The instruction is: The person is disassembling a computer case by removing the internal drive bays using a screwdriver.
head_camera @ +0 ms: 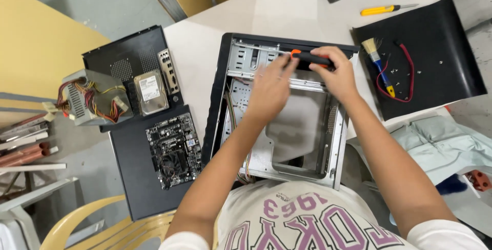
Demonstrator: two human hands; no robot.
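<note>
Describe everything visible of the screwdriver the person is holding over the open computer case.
The screwdriver has a black handle with an orange collar and a thin metal shaft pointing left. It lies roughly level across the top of the open computer case, over the drive bay end. The right hand wraps its handle; the fingertips of the left hand touch it near the orange collar. The shaft's tip lies against the grey metal frame; what it meets cannot be made out.

White rectangular label on the silver hard drive (151, 92); left of the case.
</note>
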